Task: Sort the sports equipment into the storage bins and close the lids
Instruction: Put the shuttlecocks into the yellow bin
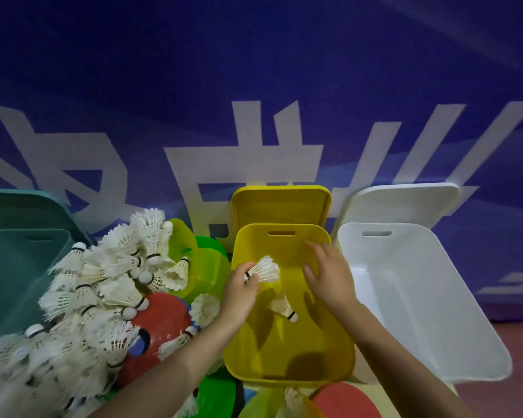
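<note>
I see the left hand (239, 286) pinching a shuttlecock (264, 270) over the yellow bin (287, 351) at frame centre; the right hand (329, 276), fingers apart, hovers near its right rim.

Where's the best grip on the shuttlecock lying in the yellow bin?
Pinch the shuttlecock at its cork end, coming from above. It lies on its side on the floor of the yellow bin, cork toward the near right; the feather skirt looks fragile.
</note>
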`<state>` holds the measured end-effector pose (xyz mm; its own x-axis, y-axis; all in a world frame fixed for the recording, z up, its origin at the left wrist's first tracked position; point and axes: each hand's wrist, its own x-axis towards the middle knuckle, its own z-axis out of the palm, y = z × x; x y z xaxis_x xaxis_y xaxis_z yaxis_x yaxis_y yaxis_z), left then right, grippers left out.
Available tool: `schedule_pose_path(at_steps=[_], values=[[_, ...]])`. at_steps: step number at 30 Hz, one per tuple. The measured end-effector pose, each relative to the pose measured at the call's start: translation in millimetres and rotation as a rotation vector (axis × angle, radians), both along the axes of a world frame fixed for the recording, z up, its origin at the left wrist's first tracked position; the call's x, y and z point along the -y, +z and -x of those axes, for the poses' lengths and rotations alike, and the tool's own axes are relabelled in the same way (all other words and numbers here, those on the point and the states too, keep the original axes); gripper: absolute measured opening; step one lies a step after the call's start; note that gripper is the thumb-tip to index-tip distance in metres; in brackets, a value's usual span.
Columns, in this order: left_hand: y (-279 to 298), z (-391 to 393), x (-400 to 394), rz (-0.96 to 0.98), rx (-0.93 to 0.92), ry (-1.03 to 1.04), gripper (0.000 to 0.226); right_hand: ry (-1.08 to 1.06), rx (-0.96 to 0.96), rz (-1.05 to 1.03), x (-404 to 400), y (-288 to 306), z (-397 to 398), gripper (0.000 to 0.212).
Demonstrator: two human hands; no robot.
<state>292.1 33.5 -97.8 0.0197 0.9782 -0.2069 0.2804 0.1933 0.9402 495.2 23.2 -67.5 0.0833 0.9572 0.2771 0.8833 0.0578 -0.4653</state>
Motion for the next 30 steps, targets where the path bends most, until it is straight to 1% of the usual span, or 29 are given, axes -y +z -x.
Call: schedule_pose_path(at_steps=[1, 2, 3, 5, 6, 8, 10, 12, 15, 17, 19, 23, 26, 28, 30], values=[[-11.6, -3.3, -6.2, 0.017, -0.04, -0.009, 0.033, -0.039, 0.067, -0.05, 3.1, 3.0, -12.7, 0.05], [-24.1, -6.7, -13.4, 0.042, -0.076, -0.011, 0.034, -0.089, 0.097, -0.036, 6.4, 2.7, -23.7, 0.051], [-36.7, -10.4, -21.1, 0.071, -0.113, -0.007, 0.034, -0.139, 0.065, 0.034, 8.9, -2.2, -32.3, 0.052], [-57.8, -19.2, -34.7, 0.119, -0.182, 0.018, 0.036, -0.169, -0.107, 0.183, 14.4, -16.8, -41.0, 0.051], [-64.1, -23.5, -39.1, 0.126, -0.205, 0.026, 0.036, -0.154, -0.192, 0.219, 17.2, -23.3, -43.6, 0.049], [-67.6, -29.2, -42.8, 0.131, -0.271, 0.032, 0.036, -0.14, -0.297, 0.208, 21.1, -28.8, -46.2, 0.043], [-70.2, -31.0, -44.3, 0.154, -0.375, 0.008, 0.036, -0.163, -0.353, 0.173, 21.6, -30.8, -45.6, 0.04], [-73.1, -30.9, -45.0, 0.2, -0.478, -0.065, 0.041, -0.183, -0.391, 0.15, 22.3, -33.0, -43.4, 0.04], [-70.9, -31.8, -43.5, 0.256, -0.54, -0.121, 0.047, -0.172, -0.411, 0.118, 23.7, -35.3, -44.5, 0.04], [-59.6, -35.5, -41.7, 0.232, -0.553, -0.128, 0.047, -0.161, -0.414, 0.108, 23.5, -33.9, -46.6, 0.04], [-40.6, -37.4, -37.9, 0.168, -0.505, -0.143, 0.045, -0.149, -0.381, 0.12, 23.0, -31.5, -47.7, 0.04], [11.2, -19.0, -21.1, -0.045, -0.357, -0.198, 0.04, -0.147, -0.194, 0.185, 22.3, -19.6, -44.5, 0.042], [50.3, 10.4, -4.3, -0.165, -0.264, -0.197, 0.036, -0.142, -0.057, 0.087, 26.5, 0.9, -23.1, 0.044], [68.9, 34.6, 5.3, -0.216, -0.245, -0.18, 0.034, -0.066, -0.041, 0.032, 32.4, 14.9, 3.1, 0.047], [79.3, 62.8, 14.0, -0.251, -0.259, -0.171, 0.034, 0.024, -0.113, 0.038, 40.8, 26.9, 35.8, 0.043]])
